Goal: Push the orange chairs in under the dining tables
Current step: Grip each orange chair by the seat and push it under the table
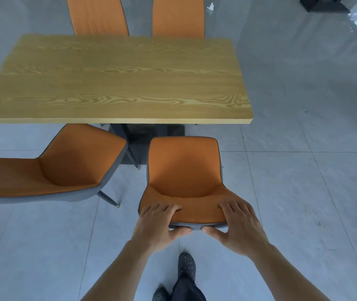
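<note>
Both hands clamp the top edge of one backrest, fingers draped over the front face and thumbs hooked on the dark rear rim. Left hand (160,224) holds the left part of that rim; right hand (241,227) holds the right part, the two thumbs nearly meeting at the middle.

Working left to right: a second orange padded chair with grey shell and thin dark legs (49,168) stands at the near left, turned at an angle, its seat clear of the tabletop. It is not pushed in.

Next, the long rectangular light-wood dining table (112,81) spans the middle of the view on a dark central base. Two orange backrests show beyond its far edge.

To the right of centre, the gripped orange moulded chair with grey piping (184,168) faces the table squarely. Its seat front lies just short of the near table edge, not yet under it.

Handling assessment: the shell appears stiff and the frame light, so it should slide readily on the glossy grey floor tiles (303,181). The smooth floor may let it skew; an even two-handed hold at the backrest top, as taken, suits a straight push. Leg clearance against the table base cannot be confirmed.
</note>
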The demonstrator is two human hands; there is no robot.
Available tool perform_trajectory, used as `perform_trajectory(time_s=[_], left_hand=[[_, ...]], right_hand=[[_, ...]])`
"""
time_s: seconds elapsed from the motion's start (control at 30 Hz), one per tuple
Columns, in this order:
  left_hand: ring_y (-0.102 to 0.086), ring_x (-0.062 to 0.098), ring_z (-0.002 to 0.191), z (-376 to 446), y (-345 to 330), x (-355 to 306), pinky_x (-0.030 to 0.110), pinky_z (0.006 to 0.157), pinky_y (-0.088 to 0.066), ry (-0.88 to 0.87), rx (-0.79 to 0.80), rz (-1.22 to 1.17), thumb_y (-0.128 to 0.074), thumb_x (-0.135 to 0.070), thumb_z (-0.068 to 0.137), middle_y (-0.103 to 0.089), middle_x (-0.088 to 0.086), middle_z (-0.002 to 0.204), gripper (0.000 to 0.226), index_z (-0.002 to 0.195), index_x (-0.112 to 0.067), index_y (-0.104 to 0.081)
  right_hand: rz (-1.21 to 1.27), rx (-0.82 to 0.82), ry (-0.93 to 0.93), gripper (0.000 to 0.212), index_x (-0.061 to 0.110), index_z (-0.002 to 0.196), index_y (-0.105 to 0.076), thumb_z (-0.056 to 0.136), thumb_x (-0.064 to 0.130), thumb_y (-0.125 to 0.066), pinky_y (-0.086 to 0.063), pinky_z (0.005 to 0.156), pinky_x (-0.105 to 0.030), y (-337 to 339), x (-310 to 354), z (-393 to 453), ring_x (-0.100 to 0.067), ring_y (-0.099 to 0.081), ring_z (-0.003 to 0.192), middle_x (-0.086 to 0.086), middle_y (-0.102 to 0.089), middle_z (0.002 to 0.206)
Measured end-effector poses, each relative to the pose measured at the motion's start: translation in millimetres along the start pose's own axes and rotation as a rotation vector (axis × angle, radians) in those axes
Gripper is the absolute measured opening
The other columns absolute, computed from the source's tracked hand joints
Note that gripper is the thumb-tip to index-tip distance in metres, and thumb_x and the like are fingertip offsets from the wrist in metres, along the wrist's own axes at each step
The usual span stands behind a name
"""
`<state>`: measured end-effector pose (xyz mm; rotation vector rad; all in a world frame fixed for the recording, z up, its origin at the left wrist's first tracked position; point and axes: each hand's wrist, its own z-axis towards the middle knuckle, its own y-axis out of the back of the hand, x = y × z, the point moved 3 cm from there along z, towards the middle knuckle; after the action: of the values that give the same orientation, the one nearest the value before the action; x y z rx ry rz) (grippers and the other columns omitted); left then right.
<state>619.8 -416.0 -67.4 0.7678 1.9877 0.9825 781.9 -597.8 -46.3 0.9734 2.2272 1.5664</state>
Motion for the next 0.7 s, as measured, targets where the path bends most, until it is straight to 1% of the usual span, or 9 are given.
perform_trajectory(time_s=[0.1, 0.17, 0.23, 0.27, 0.33, 0.43, 0.53, 0.6, 0.7], left_hand=[[-0.035, 0.015, 0.138, -4.1, 13.8, 5.9, 0.036, 0.116, -0.030, -0.013, 0.072, -0.030, -0.037, -0.089, 0.080, -0.043, -0.018, 0.148, 0.080, 0.146, -0.044, -0.031], [-0.029, 0.012, 0.144, -8.4, 34.2, 19.6, 0.035, 0.123, -0.019, -0.015, 0.014, -0.035, -0.037, -0.086, 0.083, -0.036, -0.018, 0.155, 0.081, 0.151, -0.042, -0.028], [-0.024, 0.008, 0.148, -15.8, 56.1, 41.5, 0.035, 0.125, -0.010, 0.014, -0.054, -0.046, -0.039, -0.082, 0.086, -0.032, -0.016, 0.159, 0.082, 0.154, -0.039, -0.027], [-0.022, 0.007, 0.148, -20.0, 65.8, 56.7, 0.034, 0.125, -0.009, 0.034, -0.077, -0.050, -0.040, -0.081, 0.087, -0.032, -0.016, 0.160, 0.081, 0.154, -0.038, -0.027], [-0.023, 0.008, 0.148, -29.8, 84.0, 91.6, 0.035, 0.124, -0.013, 0.074, -0.112, -0.045, -0.040, -0.080, 0.088, -0.032, -0.016, 0.160, 0.079, 0.154, -0.038, -0.028], [-0.028, 0.006, 0.143, -47.6, 113.0, 147.9, 0.033, 0.120, -0.022, 0.126, -0.190, -0.041, -0.039, -0.082, 0.087, -0.038, -0.020, 0.155, 0.077, 0.152, -0.039, -0.032], [-0.031, 0.005, 0.141, -68.0, 142.2, 211.0, 0.032, 0.120, -0.017, 0.144, -0.253, -0.033, -0.031, -0.088, 0.084, -0.041, -0.021, 0.151, 0.082, 0.150, -0.039, -0.035], [-0.029, 0.006, 0.144, -82.4, 160.2, 258.6, 0.033, 0.122, -0.011, 0.148, -0.279, -0.008, -0.026, -0.090, 0.082, -0.039, -0.019, 0.154, 0.085, 0.151, -0.040, -0.033], [-0.023, 0.009, 0.148, -104.4, 190.1, 330.4, 0.031, 0.121, -0.007, 0.156, -0.286, -0.005, -0.036, -0.084, 0.086, -0.032, -0.017, 0.159, 0.081, 0.153, -0.040, -0.029]], right_hand=[[0.044, 0.083, -0.004, 0.102, 0.031, 0.137, -0.042, 0.072, 0.098, -0.003, -0.028, 0.119, -0.038, 9.3, -0.1, 5.8, -0.019, -0.036, 0.138, 0.011, -0.046, 0.145], [0.036, 0.089, 0.010, 0.104, 0.029, 0.139, -0.042, 0.073, 0.098, 0.000, -0.021, 0.122, -0.040, 21.5, 4.9, 18.4, -0.019, -0.034, 0.141, 0.008, -0.046, 0.148], [0.034, 0.063, 0.010, 0.103, 0.026, 0.148, -0.036, 0.078, 0.095, -0.005, -0.018, 0.124, -0.043, 34.7, 19.2, 33.4, -0.020, -0.030, 0.146, 0.004, -0.041, 0.156], [0.038, 0.061, 0.009, 0.102, 0.025, 0.152, -0.032, 0.081, 0.094, -0.008, -0.019, 0.124, -0.043, 41.0, 31.0, 41.4, -0.021, -0.027, 0.149, 0.003, -0.037, 0.159], [0.041, 0.071, 0.034, 0.100, 0.026, 0.156, -0.026, 0.083, 0.092, -0.014, -0.019, 0.124, -0.044, 49.9, 63.2, 55.7, -0.023, -0.022, 0.153, 0.001, -0.029, 0.165], [0.043, 0.070, 0.101, 0.100, 0.025, 0.159, -0.022, 0.084, 0.091, -0.018, -0.014, 0.124, -0.042, 51.7, 119.8, 75.7, -0.023, -0.015, 0.155, 0.000, -0.022, 0.168], [0.029, 0.073, 0.138, 0.099, 0.025, 0.159, -0.021, 0.085, 0.091, -0.020, -0.010, 0.125, -0.041, 49.6, 182.3, 95.5, -0.023, -0.012, 0.156, 0.000, -0.020, 0.168], [0.028, 0.067, 0.153, 0.096, 0.023, 0.159, -0.022, 0.087, 0.087, -0.024, -0.010, 0.125, -0.041, 47.5, 230.1, 107.2, -0.024, -0.014, 0.155, -0.001, -0.023, 0.167], [0.074, 0.070, 0.125, 0.098, 0.021, 0.160, -0.020, 0.088, 0.087, -0.026, -0.010, 0.124, -0.039, 34.6, 308.6, 122.5, -0.021, -0.014, 0.154, 0.000, -0.023, 0.166]])
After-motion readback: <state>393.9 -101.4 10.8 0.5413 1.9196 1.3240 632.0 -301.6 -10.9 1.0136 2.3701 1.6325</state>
